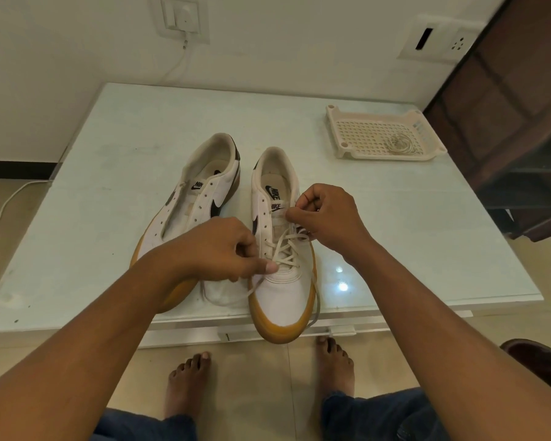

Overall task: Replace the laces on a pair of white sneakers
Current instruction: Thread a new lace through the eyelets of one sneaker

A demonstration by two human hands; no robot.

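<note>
Hands (223,246) (328,214) curled, pinching lace (287,246), right sneaker (283,291)

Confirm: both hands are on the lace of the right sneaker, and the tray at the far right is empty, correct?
No. The head view shows the tray holds a coiled lace. The left hand and right hand do hold the lace of the right sneaker.

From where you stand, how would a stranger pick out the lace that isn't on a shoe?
Find the pale glossy table. At its far right corner sits a cream perforated tray. The coiled lace lies inside it, the only lace bundled loose, threaded through no shoe.
</note>
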